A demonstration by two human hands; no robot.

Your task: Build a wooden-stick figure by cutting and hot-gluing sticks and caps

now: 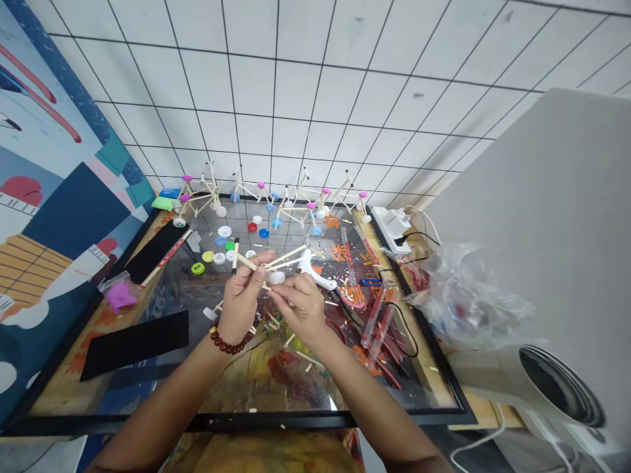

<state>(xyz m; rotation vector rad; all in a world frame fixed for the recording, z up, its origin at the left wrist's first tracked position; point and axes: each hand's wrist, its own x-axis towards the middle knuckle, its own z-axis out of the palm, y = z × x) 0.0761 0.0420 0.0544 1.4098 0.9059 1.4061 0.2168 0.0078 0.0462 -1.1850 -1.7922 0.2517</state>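
My left hand [241,299], with a beaded bracelet at the wrist, grips a small wooden stick frame [286,257] between thumb and fingers. The frame is made of pale thin sticks joined at angles, and one upright stick has a black tip. My right hand [303,307] is closed in a pinch at the frame's lower end, close to a white bottle cap [277,278]. Whether that cap is attached to the frame I cannot tell. Just beyond my right hand lies a white glue gun [315,270] with a black cord.
Several finished stick models [296,203] with coloured caps stand along the back edge. Loose caps [219,257] lie left of centre. Black strips [135,345], stick scraps [309,359] and plastic sleeves [377,318] are scattered about. At right are a power strip [392,228] and a clear bag [473,295].
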